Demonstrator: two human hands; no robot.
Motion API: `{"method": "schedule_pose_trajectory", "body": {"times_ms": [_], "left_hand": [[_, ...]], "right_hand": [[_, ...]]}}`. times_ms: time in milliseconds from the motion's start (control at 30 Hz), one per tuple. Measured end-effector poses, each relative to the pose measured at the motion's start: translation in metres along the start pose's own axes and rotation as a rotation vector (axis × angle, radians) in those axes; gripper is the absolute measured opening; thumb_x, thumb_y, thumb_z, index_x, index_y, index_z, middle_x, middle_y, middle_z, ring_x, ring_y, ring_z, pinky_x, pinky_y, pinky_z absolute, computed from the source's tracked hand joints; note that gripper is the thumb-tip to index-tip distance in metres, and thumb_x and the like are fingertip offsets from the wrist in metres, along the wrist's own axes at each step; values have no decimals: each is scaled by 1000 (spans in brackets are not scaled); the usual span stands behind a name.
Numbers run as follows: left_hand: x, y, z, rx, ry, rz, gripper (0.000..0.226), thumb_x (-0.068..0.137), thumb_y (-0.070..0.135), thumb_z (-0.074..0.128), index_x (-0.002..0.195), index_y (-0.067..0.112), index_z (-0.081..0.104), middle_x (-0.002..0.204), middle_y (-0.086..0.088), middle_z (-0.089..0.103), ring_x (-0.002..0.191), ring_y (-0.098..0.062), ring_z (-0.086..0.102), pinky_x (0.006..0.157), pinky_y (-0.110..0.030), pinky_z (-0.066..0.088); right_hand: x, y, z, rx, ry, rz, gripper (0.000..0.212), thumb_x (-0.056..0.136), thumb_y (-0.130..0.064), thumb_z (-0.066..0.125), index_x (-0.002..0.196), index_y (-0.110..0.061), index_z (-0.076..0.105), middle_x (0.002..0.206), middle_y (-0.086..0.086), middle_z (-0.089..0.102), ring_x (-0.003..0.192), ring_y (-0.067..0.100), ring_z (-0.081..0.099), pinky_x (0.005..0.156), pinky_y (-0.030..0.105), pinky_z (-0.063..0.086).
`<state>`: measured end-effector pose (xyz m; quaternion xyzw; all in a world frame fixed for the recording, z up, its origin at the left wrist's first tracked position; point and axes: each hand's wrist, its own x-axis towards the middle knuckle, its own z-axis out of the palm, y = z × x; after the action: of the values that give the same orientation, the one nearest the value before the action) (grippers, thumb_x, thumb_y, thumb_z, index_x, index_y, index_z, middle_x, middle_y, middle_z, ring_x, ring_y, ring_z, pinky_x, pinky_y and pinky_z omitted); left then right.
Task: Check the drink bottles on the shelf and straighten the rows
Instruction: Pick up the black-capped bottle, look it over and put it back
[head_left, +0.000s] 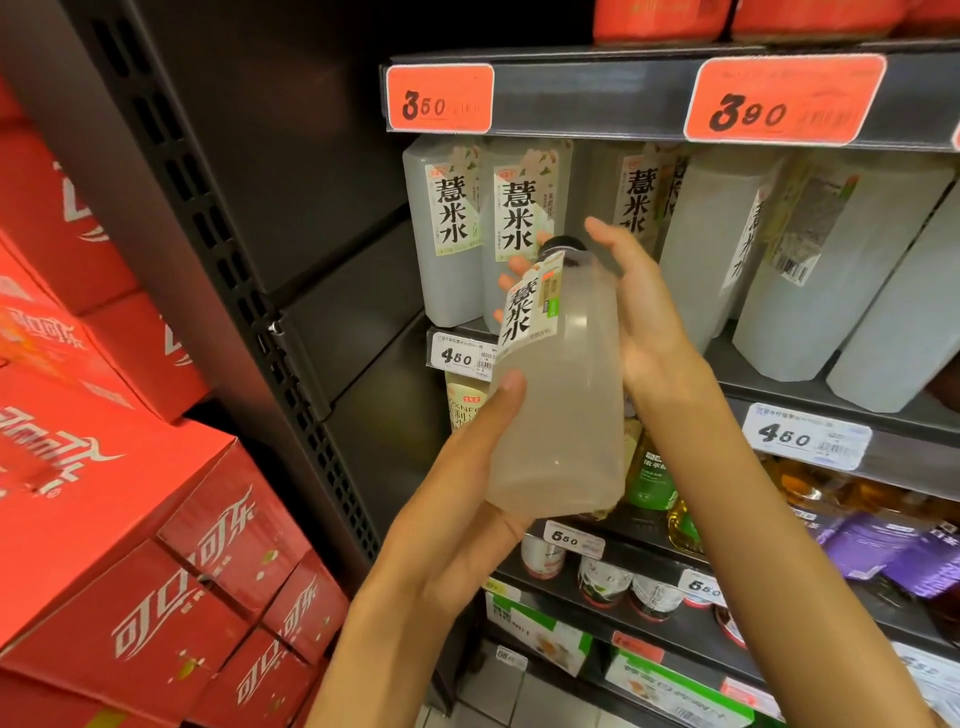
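Note:
I hold a cloudy white drink bottle with a black cap, tilted in front of the shelf. My left hand grips its base, thumb on the front. My right hand is on its upper part; its fingertips show behind the neck and the thumb points up. Behind it on the dark shelf stands a row of the same bottles: two upright at the left, one partly hidden behind my right hand, and several at the right leaning and turned with their labels sideways.
Red price tags hang on the shelf edge above. Lower shelves hold green, amber and purple drinks and small cans. Stacked red cola cartons stand at the left, beside a dark perforated upright.

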<state>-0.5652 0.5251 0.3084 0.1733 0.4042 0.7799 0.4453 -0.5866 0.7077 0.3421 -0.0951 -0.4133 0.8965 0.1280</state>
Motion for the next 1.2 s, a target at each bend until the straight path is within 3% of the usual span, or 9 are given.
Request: {"method": "schedule_pose_trajectory", "body": {"times_ms": [167,367,467,633,700,833,933,1033,1200], "left_hand": [[-6,11,3,-106,-117,-7,57,81,39,59,130,11,58,125,-18,64,107,-31,65,91,-43,55],[-8,18,5,-174,-208,-16,54,83,34,57,128,5,58,124,-23,62,105,-36,65,79,-42,58],[-7,14,-2,-177,-213,-37,58,79,34,70,128,6,59,123,-23,63,104,-37,65,78,-42,58],[0,0,-9,5,-102,-19,67,65,50,81,123,21,65,119,-13,67,107,-29,66,77,-37,57],[4,-5,-9,170,-19,8,56,69,59,70,117,30,67,113,-6,70,103,-22,68,74,-32,57],[16,-13,-10,484,102,248,46,80,53,60,122,34,60,114,4,70,104,-13,67,76,-22,55],[25,-16,-11,637,178,440,39,82,40,63,120,35,55,110,17,67,100,-3,65,72,-15,53],[32,-23,-12,733,175,502,59,76,46,68,130,34,45,114,25,60,105,3,59,74,-11,50],[34,-19,-25,645,-27,327,71,69,68,66,128,34,49,122,17,64,113,-4,60,83,-16,51]], "right_hand": [[-2,9,2,41,0,59,33,92,-30,50,111,-3,52,109,20,56,99,33,67,98,47,48],[-4,15,2,92,64,136,17,93,-19,47,105,-7,49,105,20,54,96,34,65,96,44,48],[-5,15,4,93,71,135,16,93,-20,47,97,-5,53,105,19,54,95,33,65,89,43,50],[-10,6,6,80,34,43,36,95,-36,51,108,-3,60,97,15,68,83,25,71,72,34,57],[-13,2,6,-2,-5,-44,35,96,-37,50,102,-7,66,97,11,72,94,23,70,77,32,57],[-21,-3,8,-215,21,-191,48,94,-42,53,128,-8,58,123,15,66,117,28,61,99,40,50],[-28,2,10,-344,2,-286,50,90,-43,57,127,-9,55,111,10,71,103,22,68,86,34,55],[-33,5,12,-377,31,-376,31,89,-36,62,110,-13,60,82,-4,71,76,10,68,66,23,53],[-37,3,10,-379,-69,-480,29,87,-37,63,103,-13,61,86,0,71,80,15,68,67,28,55]]}}
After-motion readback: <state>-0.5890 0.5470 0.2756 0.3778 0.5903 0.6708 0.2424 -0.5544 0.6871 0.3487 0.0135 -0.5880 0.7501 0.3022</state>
